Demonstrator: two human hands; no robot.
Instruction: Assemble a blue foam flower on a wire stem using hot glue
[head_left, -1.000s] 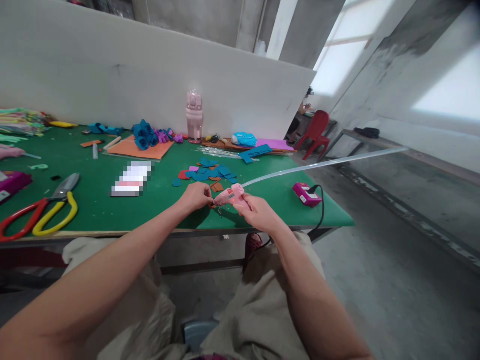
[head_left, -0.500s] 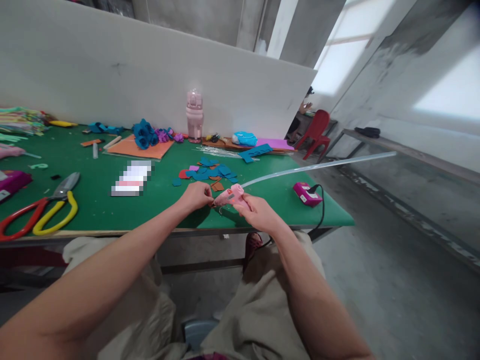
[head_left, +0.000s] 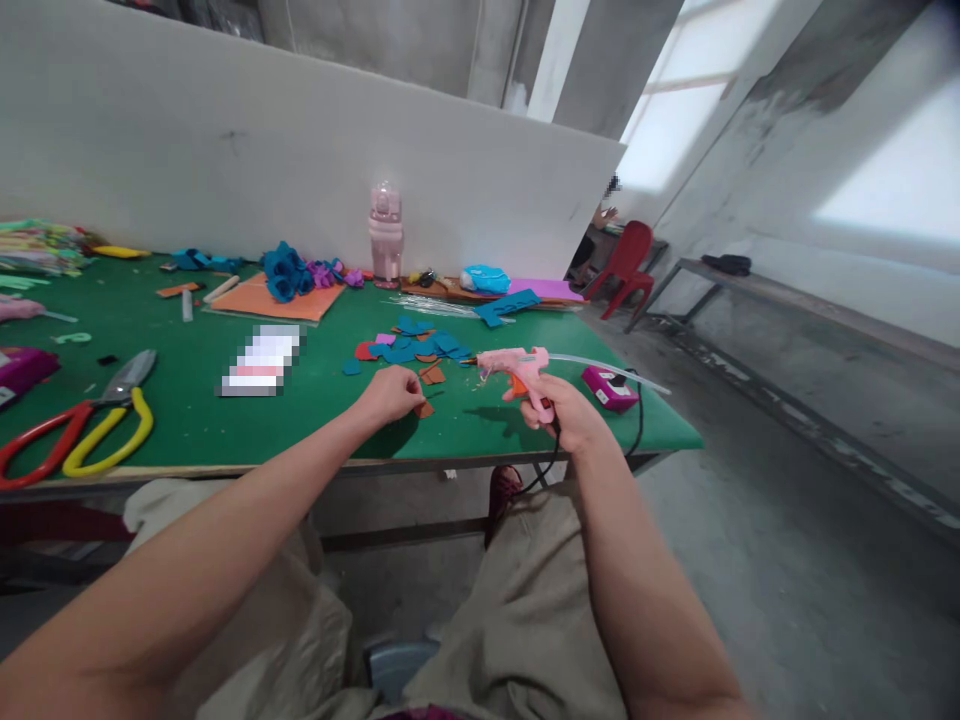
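Near the front edge of the green felt-covered table, the left hand is curled with its fingertips pressed together, pinching a small brown felt piece that sits just at the tips, low over the tabletop. Just to the right, apart from that piece, the right hand is closed around the grip of a pink hot-glue gun, which rises above the hand with its nozzle pointing left toward the left hand. A long clear glue stick juts from the back of the gun toward the right, and a black cord drops from the grip past the table edge.

Beyond the left hand lies a scatter of teal and brown felt cut-outs, near the gun's nozzle. A magenta power plug block sits just beyond the right hand. Farther back stand a pink water bottle against the white board, an orange felt sheet and blue felt flowers. Red- and yellow-handled shears lie well apart at the left.
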